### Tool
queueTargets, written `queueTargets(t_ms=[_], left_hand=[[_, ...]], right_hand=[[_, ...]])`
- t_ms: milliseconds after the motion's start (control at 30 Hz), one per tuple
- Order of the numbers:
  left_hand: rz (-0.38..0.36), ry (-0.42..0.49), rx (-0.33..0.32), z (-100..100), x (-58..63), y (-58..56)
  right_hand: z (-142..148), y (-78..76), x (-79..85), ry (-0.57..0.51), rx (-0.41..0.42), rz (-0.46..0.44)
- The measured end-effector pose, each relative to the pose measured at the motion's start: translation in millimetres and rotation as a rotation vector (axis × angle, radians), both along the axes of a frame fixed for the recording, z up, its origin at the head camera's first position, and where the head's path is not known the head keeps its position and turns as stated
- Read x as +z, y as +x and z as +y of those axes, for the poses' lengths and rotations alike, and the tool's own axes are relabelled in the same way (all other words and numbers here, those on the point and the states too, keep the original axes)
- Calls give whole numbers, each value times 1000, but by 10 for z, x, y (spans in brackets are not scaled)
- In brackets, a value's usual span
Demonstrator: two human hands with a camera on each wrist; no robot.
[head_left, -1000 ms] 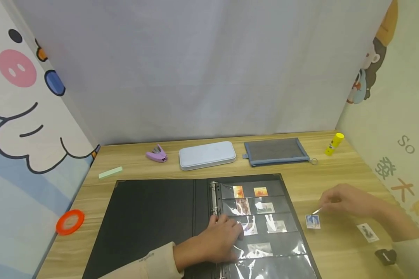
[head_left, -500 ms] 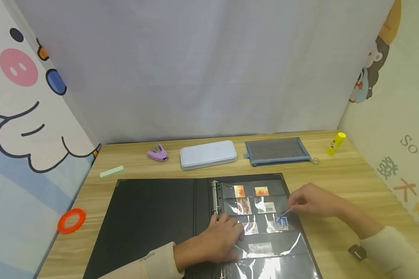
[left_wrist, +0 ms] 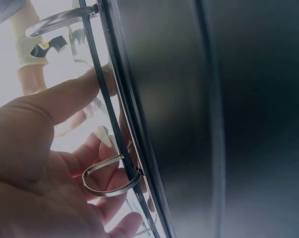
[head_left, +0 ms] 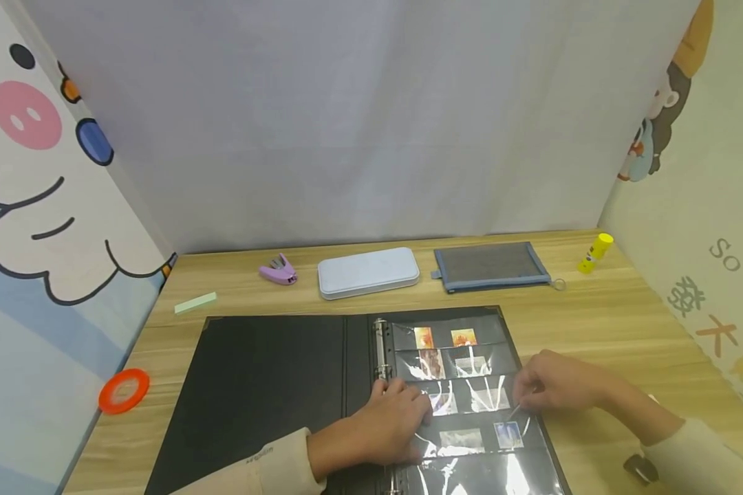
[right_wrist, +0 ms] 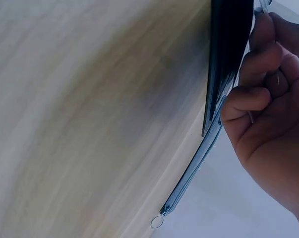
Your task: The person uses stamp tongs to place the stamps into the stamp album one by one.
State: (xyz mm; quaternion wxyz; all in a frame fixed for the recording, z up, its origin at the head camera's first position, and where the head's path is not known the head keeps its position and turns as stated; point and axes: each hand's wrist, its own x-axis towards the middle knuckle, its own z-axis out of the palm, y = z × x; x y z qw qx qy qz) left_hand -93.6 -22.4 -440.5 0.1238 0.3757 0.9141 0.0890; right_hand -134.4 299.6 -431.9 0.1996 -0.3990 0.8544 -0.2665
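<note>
An open black ring binder point(head_left: 272, 378) lies on the table, with a clear pocket page point(head_left: 483, 474) on its right side that bears several stamps. My left hand point(head_left: 386, 423) rests on the page's inner edge by the metal rings, its fingers around a ring point(left_wrist: 112, 192) in the left wrist view. My right hand point(head_left: 557, 383) pinches thin metal tweezers point(head_left: 514, 412), whose shaft also shows in the right wrist view. At their tip a blue-and-white stamp point(head_left: 508, 435) lies over the fourth pocket row, right of a pale stamp point(head_left: 461, 440). Whether it is inside the pocket I cannot tell.
Behind the binder are a purple hole punch point(head_left: 278, 270), a pale blue case point(head_left: 369, 273) and a grey mesh zip pouch point(head_left: 492, 267). A yellow glue stick point(head_left: 595, 253) stands back right. At left lie a pale green strip point(head_left: 195, 303) and an orange tape roll point(head_left: 124, 391). A dark object point(head_left: 640, 469) lies beneath the right sleeve.
My right hand has carried the blue-and-white stamp with the tweezers from the table leftward over the page, first to the third row, then down to the fourth. My left hand has stayed put.
</note>
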Motion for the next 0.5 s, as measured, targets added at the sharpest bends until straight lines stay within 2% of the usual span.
queueTargets(t_ms=[300,500], left_hand=[[3,-8,-1,0,6,-1],[15,-16,1,-1,9,9]], right_hand=[[-54,-20,-7,1,55,34],[6,-82,-10,61,11,15]])
